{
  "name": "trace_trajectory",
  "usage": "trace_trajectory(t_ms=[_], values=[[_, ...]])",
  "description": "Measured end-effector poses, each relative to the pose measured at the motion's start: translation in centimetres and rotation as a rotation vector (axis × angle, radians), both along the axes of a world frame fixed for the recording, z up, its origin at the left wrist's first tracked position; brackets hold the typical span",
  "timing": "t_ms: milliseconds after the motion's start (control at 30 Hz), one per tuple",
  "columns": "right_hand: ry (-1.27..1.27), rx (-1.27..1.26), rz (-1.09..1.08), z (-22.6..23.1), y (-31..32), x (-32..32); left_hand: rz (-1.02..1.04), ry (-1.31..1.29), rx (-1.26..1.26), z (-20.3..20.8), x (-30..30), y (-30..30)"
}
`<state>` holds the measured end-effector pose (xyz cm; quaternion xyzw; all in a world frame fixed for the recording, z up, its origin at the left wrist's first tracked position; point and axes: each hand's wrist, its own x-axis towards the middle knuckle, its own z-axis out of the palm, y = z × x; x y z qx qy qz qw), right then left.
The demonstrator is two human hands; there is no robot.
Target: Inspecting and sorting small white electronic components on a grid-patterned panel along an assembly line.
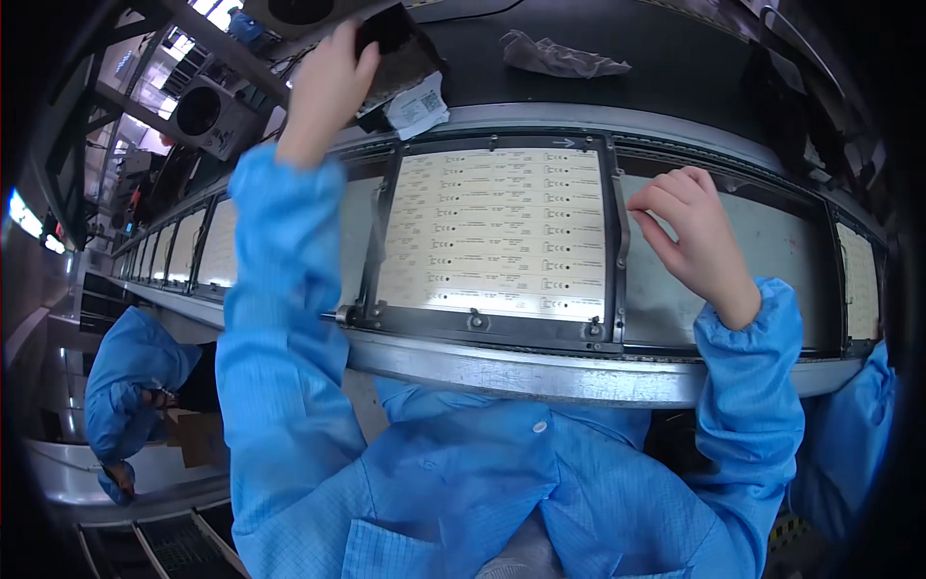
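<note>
My left hand (328, 87) reaches to the far left, over the near left corner of a dark open box (400, 53). Its thumb stands apart from the fingers, and I see nothing held in it. A crumpled white label sheet (418, 108) lies against the box's near side. In front of me, a cream-coloured printed panel (492, 232) with rows of small markings sits in a black frame (482, 330) on the conveyor line. Just right of that frame hovers my right hand (685, 227), fingers curled and thumb close to the forefinger; whatever may be between them is too small to see.
A metal rail (521, 374) runs along the near side of the line. More framed panels (858, 280) stand at right and far left. A crumpled grey cloth (559, 58) lies on the dark surface beyond. At left, a co-worker's blue sleeve (140, 367) shows near a cardboard box (198, 436).
</note>
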<state>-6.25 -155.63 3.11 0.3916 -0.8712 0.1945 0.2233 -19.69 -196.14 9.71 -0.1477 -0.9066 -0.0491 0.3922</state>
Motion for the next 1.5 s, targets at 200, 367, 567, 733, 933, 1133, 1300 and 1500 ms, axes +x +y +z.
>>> trace_trajectory(t_ms=[200,367,567,733,933,1133,1300,1500], values=[[-0.013,-0.047,-0.049,-1.0,0.8,-0.7,0.172,-0.707,-0.145,-5.1,-12.5,-2.0],[-0.013,-0.047,-0.060,-0.7,1.0,-0.8,0.140,-0.763,0.089,-4.9,-10.6,0.1],[-0.076,-0.006,-0.014,-1.5,1.0,-0.9,0.100,-0.847,0.245,-5.6,-10.2,0.6],[-0.076,-0.001,-0.025,-1.3,1.0,-1.0,0.198,-0.889,0.227,-4.8,-8.7,2.9],[-0.038,-0.003,-0.033,-1.0,1.0,-0.7,0.220,-1.030,0.401,-6.6,-11.7,2.0],[-0.047,0.016,-0.033,-0.6,0.1,-1.2,0.267,-0.907,0.308,-7.8,-13.1,0.2],[-0.033,-0.005,-0.069,-0.3,0.5,-0.9,0.359,-0.797,0.179,-7.9,-11.1,1.1],[0.004,-0.015,-0.084,0.3,0.6,-0.7,0.475,-0.665,0.013,-7.6,-7.2,3.2]])
